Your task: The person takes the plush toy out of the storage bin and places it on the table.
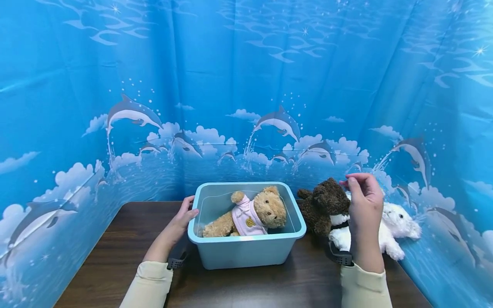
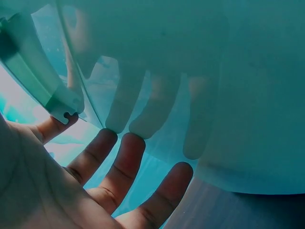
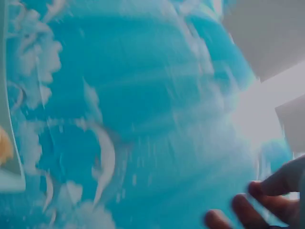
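Note:
A light blue plastic tub (image 1: 244, 254) stands on the table, and a tan teddy bear (image 1: 269, 207) in a pale pink hoodie lies inside it. My left hand (image 1: 180, 222) holds the tub's left side, thumb over the rim. In the left wrist view the fingertips (image 2: 133, 145) of that hand meet the outer wall. Raised in front of the other plush toys, my right hand (image 1: 366, 207) has loosely bent fingers with nothing between them. A dark brown plush toy (image 1: 319, 207) sits right of the tub, beside a white plush toy (image 1: 396, 222) partly hidden by the right hand.
The dark wooden table (image 1: 111, 256) runs under everything. Behind it hangs a blue curtain (image 1: 215, 85) printed with dolphins, close to the table's back and side edges. Both wrists carry dark straps.

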`<state>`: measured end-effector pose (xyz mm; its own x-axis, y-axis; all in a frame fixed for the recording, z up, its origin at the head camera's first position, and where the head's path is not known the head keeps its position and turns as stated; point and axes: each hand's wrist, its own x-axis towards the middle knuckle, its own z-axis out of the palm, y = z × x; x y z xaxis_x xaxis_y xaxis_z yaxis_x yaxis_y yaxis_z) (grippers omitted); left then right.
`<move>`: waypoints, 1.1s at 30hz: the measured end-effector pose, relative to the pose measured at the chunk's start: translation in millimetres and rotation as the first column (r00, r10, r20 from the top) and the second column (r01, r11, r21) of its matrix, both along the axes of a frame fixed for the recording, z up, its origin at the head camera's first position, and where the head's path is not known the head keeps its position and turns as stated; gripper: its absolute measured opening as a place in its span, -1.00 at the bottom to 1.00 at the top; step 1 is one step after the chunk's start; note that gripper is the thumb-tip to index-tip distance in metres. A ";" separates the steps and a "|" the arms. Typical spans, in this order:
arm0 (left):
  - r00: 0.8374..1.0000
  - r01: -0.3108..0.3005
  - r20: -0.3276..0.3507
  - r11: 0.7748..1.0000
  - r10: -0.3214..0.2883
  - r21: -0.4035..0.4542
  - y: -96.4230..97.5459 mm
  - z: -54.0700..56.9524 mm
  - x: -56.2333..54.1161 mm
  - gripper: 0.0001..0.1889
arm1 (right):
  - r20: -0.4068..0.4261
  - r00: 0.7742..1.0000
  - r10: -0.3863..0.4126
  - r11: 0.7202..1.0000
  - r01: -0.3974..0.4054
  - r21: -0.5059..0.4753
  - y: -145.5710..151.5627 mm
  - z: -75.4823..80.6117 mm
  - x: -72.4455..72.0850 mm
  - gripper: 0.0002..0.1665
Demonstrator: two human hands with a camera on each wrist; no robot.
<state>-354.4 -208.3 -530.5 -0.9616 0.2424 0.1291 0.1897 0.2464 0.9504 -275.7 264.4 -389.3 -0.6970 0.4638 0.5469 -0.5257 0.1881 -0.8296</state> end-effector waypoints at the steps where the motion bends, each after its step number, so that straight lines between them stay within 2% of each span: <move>1: 1.000 0.000 0.004 1.000 0.000 0.000 0.5 -0.2 -0.4 -0.22 | 0.034 0.998 0.044 0.997 -0.046 0.054 -8.3 6.3 3.2 -0.77; 3: 1.000 -0.002 0.013 1.000 0.002 0.007 1.6 -1.0 -1.0 -0.22 | 0.138 0.983 0.122 0.974 -0.145 0.173 -25.6 16.6 2.4 -0.75; 5: 1.000 -0.008 0.014 1.000 0.008 0.009 0.3 -0.1 -0.8 -0.23 | 0.266 0.947 0.181 0.928 -0.253 0.273 -44.9 25.0 -5.9 -0.72; 7: 1.000 -0.008 0.014 1.000 0.008 0.010 -0.3 0.1 -0.1 -0.23 | 0.389 0.896 0.214 0.878 -0.351 0.326 -62.4 29.0 -20.2 -0.69; 9: 1.000 -0.001 0.012 1.000 0.001 0.007 -0.7 -0.5 0.1 -0.23 | 0.516 0.830 0.212 0.824 -0.435 0.362 -77.4 30.5 -36.1 -0.65; 12: 1.000 0.003 0.007 1.000 -0.003 0.015 0.2 -1.2 0.5 -0.24 | 0.681 0.723 0.119 0.728 -0.530 0.435 -94.9 28.4 -61.6 -0.57; 15: 1.000 0.002 -0.005 1.000 -0.002 0.023 0.9 -2.4 0.2 -0.24 | 0.778 0.628 -0.024 0.612 -0.606 0.508 -107.9 23.0 -82.9 -0.41; 17: 1.000 0.003 -0.013 1.000 -0.002 0.026 1.0 -3.4 0.1 -0.24 | 0.820 0.562 -0.112 0.551 -0.651 0.521 -115.1 18.5 -92.9 -0.14; 20: 1.000 0.000 -0.017 1.000 0.000 0.026 0.8 -5.0 -0.7 -0.24 | 0.865 0.468 -0.182 0.503 -0.712 0.491 -122.2 11.2 -103.0 0.27; 22: 1.000 -0.004 -0.014 1.000 0.005 0.026 0.1 -6.0 -0.6 -0.24 | 0.881 0.421 -0.215 0.484 -0.738 0.471 -125.9 6.9 -106.7 0.40; 23: 1.000 -0.006 -0.014 1.000 0.006 0.028 -0.3 -6.5 -0.3 -0.24 | 0.888 0.406 -0.217 0.478 -0.749 0.459 -126.8 4.7 -107.6 0.41; 25: 1.000 -0.007 -0.013 1.000 0.007 0.029 -0.8 -6.3 -0.2 -0.24 | 0.893 0.391 -0.225 0.471 -0.758 0.451 -128.3 1.9 -110.0 0.26; 27: 1.000 -0.005 -0.015 1.000 0.005 0.029 -0.8 -5.5 -1.3 -0.24 | 0.899 0.378 -0.223 0.475 -0.763 0.439 -128.4 0.7 -112.4 0.19; 29: 1.000 0.002 -0.020 0.999 -0.001 0.033 0.0 -4.5 -2.6 -0.24 | 0.903 0.371 -0.218 0.481 -0.764 0.430 -127.3 -0.8 -114.7 0.17; 30: 1.000 0.002 -0.020 0.999 -0.002 0.033 0.5 -4.1 -2.6 -0.25 | 0.904 0.369 -0.216 0.483 -0.764 0.428 -126.8 -2.2 -116.2 0.09; 32: 1.000 0.002 -0.019 0.999 -0.001 0.036 1.5 -4.4 -2.0 -0.25 | 0.907 0.366 -0.209 0.475 -0.773 0.421 -125.5 -6.8 -117.8 0.02; 33: 1.000 0.001 -0.016 0.999 0.000 0.034 2.1 -4.9 -1.1 -0.25 | 0.905 0.368 -0.213 0.463 -0.778 0.425 -125.1 -10.0 -118.2 -0.10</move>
